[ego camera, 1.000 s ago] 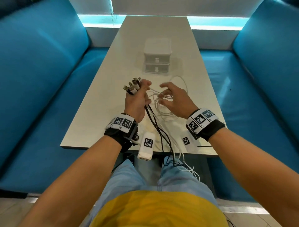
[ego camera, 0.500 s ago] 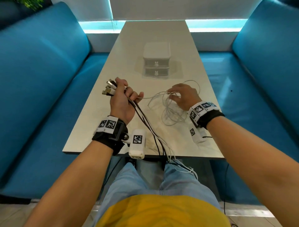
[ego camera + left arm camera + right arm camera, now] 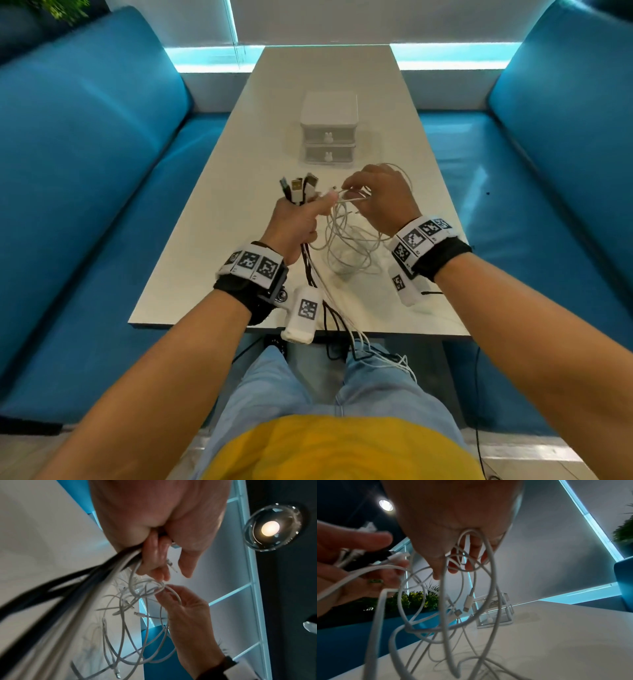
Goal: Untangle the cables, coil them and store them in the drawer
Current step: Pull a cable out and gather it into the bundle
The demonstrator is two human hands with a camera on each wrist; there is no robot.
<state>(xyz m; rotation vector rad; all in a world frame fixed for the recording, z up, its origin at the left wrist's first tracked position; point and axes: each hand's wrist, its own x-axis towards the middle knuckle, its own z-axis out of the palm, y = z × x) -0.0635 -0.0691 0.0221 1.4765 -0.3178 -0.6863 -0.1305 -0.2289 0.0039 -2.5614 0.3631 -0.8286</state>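
My left hand [image 3: 296,222] grips a bundle of black and white cables [image 3: 310,270] in its fist above the table. Their USB plugs [image 3: 298,186] stick up out of the fist, and the long ends hang over the table's near edge to my lap. My right hand [image 3: 378,198] is just to the right of it, fingers curled round loops of white cable [image 3: 346,240] that droop to the table. In the right wrist view the white loops [image 3: 467,582] hang from my fingers. The small white two-drawer box [image 3: 329,132] stands further back, both drawers closed.
The white table [image 3: 212,226] runs away from me between two blue sofas [image 3: 85,192]. The cable ends trail over my jeans [image 3: 380,363] below the near table edge. A thin black cord [image 3: 431,293] lies by my right wrist.
My left hand has swung back right and turned the plugs upward. My right hand has lifted the white loops off the table and come up against the left hand.
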